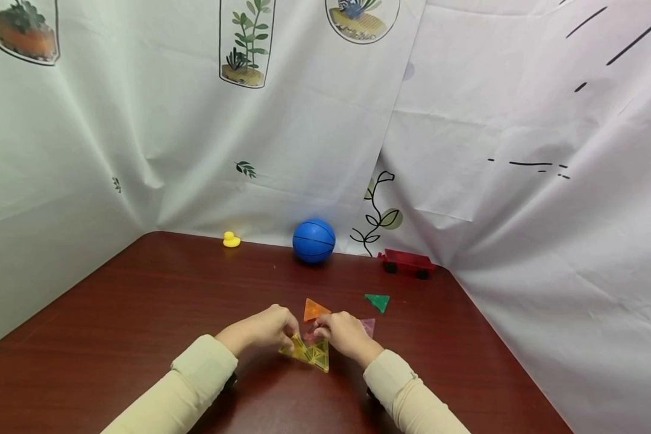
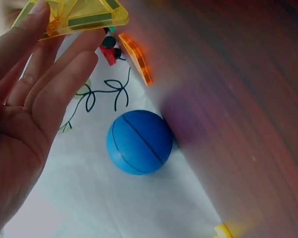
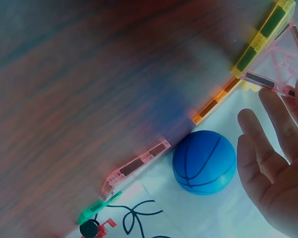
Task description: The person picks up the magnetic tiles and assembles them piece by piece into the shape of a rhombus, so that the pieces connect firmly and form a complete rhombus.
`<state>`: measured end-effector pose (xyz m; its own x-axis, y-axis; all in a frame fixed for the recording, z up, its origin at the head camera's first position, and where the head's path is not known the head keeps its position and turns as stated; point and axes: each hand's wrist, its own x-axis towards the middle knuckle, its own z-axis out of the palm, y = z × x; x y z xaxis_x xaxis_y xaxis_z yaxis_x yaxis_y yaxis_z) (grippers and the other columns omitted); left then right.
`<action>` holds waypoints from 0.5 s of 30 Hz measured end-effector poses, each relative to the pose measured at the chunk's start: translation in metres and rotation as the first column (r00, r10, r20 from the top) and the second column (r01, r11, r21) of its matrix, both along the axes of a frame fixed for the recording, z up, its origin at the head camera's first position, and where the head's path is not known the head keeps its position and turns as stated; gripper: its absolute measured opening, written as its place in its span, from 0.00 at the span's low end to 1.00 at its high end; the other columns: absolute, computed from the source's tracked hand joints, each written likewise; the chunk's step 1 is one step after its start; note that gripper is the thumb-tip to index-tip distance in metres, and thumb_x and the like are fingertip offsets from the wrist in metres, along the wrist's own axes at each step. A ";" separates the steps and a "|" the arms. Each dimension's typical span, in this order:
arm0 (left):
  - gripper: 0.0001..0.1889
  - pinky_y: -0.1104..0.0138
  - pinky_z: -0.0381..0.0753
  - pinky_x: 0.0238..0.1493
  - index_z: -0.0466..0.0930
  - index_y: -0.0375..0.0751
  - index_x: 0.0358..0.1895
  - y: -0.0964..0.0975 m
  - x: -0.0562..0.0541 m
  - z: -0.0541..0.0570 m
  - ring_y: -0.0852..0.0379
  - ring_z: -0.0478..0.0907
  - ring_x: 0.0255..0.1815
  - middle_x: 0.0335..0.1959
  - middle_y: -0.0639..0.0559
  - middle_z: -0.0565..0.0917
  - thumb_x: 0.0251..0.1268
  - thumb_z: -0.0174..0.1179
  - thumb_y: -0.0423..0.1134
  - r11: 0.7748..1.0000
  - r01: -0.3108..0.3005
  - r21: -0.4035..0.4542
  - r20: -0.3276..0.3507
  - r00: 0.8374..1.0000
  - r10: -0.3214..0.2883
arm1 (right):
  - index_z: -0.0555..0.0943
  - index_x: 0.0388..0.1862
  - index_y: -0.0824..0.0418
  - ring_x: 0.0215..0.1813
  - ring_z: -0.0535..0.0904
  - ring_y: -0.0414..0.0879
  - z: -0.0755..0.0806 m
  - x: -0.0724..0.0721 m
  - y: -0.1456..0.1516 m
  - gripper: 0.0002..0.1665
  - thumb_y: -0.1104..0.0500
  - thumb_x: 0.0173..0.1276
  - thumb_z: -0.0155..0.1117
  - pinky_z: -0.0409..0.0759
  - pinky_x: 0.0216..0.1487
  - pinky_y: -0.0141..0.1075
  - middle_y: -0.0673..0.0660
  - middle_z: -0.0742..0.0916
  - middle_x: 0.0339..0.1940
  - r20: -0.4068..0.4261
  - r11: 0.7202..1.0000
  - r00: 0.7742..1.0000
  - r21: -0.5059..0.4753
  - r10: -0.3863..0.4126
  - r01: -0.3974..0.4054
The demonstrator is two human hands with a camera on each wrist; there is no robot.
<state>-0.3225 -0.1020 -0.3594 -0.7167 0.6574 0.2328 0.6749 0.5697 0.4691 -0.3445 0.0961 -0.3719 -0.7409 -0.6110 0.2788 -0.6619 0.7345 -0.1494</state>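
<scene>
Near the middle of the table, my left hand (image 1: 263, 330) pinches yellow translucent triangular magnetic tiles (image 1: 320, 357) by their left side. In the left wrist view the thumb lies over a yellow tile (image 2: 92, 19) with fingers beneath it. My right hand (image 1: 348, 335) pinches a pink triangular magnetic tile (image 3: 283, 64) between thumb and fingers. Its corner meets the edge of a yellow tile (image 3: 260, 42) in the right wrist view. An orange triangular tile (image 1: 315, 310) lies just beyond the hands. A second pink tile (image 1: 368, 326) lies beside the right hand, partly hidden by it.
Farther right lies a green triangular tile (image 1: 378, 302). Along the table's back edge stand a yellow rubber duck (image 1: 230, 240), a blue ball (image 1: 314, 241) and a red toy wagon (image 1: 408, 261). White printed curtains (image 1: 314, 132) hang around the dark red table (image 1: 141, 313).
</scene>
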 end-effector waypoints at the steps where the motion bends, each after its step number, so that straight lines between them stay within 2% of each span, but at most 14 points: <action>1: 0.07 0.75 0.65 0.16 0.79 0.47 0.18 0.002 0.000 0.000 0.71 0.64 0.15 0.12 0.65 0.72 0.38 0.68 0.34 1.000 0.001 -0.006 0.009 1.000 -0.001 | 0.80 0.30 0.53 0.22 0.69 0.35 0.000 0.000 0.000 0.08 0.51 0.57 0.59 0.69 0.25 0.29 0.42 0.78 0.20 0.002 1.000 1.000 -0.001 -0.001 0.001; 9: 0.06 0.76 0.64 0.16 0.79 0.45 0.18 0.016 0.001 -0.002 0.71 0.61 0.16 0.13 0.66 0.71 0.40 0.68 0.34 0.997 0.038 -0.072 -0.023 0.999 -0.040 | 0.79 0.29 0.52 0.23 0.70 0.34 0.000 0.000 0.002 0.07 0.51 0.57 0.59 0.70 0.25 0.29 0.42 0.79 0.21 -0.010 1.000 1.000 -0.002 0.002 -0.002; 15: 0.07 0.76 0.64 0.17 0.78 0.46 0.18 0.023 0.000 -0.002 0.70 0.61 0.17 0.13 0.66 0.71 0.40 0.68 0.34 0.996 0.027 -0.088 -0.018 0.999 -0.029 | 0.81 0.32 0.53 0.26 0.73 0.35 -0.001 0.001 0.001 0.09 0.50 0.57 0.59 0.72 0.27 0.29 0.44 0.81 0.26 -0.007 1.000 1.000 -0.004 0.009 -0.009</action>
